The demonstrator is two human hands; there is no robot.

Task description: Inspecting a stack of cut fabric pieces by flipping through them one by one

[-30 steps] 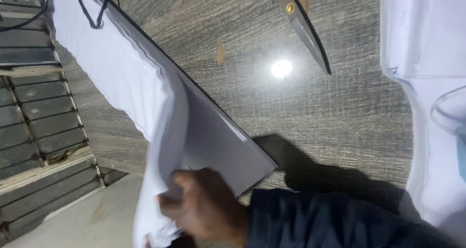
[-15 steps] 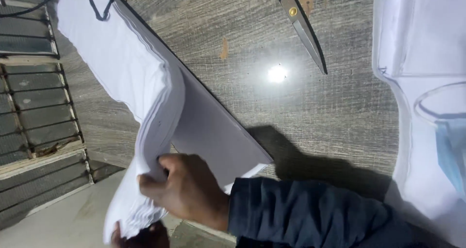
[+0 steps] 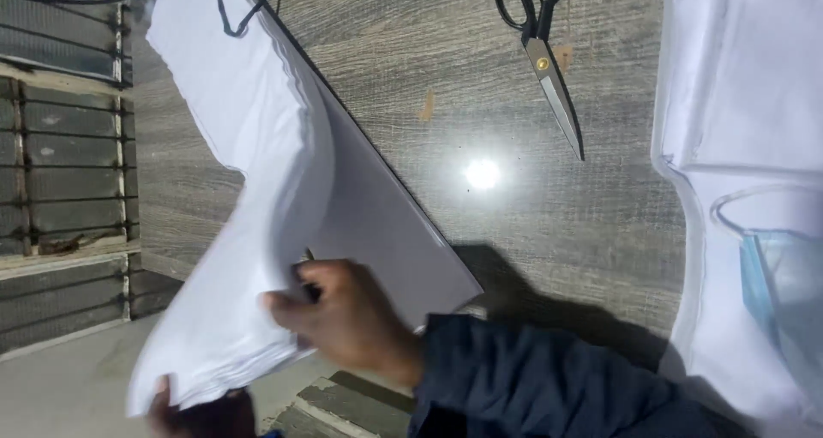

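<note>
so the person's right hand (image 3: pixel 343 318), dark blue sleeve (image 3: pixel 531 387), is curled over the lower end of a thick stack of white cut fabric (image 3: pixel 249 189), fingers pressed into the layers and bending them up off a flat grey board (image 3: pixel 386 232) underneath. the left hand (image 3: pixel 201 408) only peeks in at the bottom edge, fingertips pinching the stack's lower corner; the rest of it is out of frame. the stack hangs over the left edge of the wood-grain table (image 3: pixel 480 78). black-handled scissors (image 3: pixel 544 48) lie well apart at the top, shut. more white fabric (image 3: pixel 746 104) sits on the right with a blue face mask (image 3: pixel 784 292) on it. a black cord (image 3: pixel 249 5) loops over the stack's top.
</note>
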